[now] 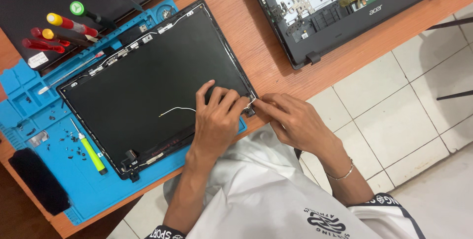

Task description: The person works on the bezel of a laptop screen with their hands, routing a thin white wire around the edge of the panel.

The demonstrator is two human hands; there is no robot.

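A black laptop lid shell lies open-side up on a blue work mat. My left hand rests on the shell's near right corner, fingers curled against the rim. My right hand pinches a small white piece at that same corner, fingertips meeting those of the left. A thin white wire with a gold tip lies loose on the shell's inner face, just left of my left hand. Small hinges and cable clips sit along the shell's far edge.
A green-handled screwdriver and loose screws lie on the mat. Several red, yellow and green-handled screwdrivers rest on a dark laptop cover at far left. An opened laptop base sits at top right. The table edge and tiled floor lie to the right.
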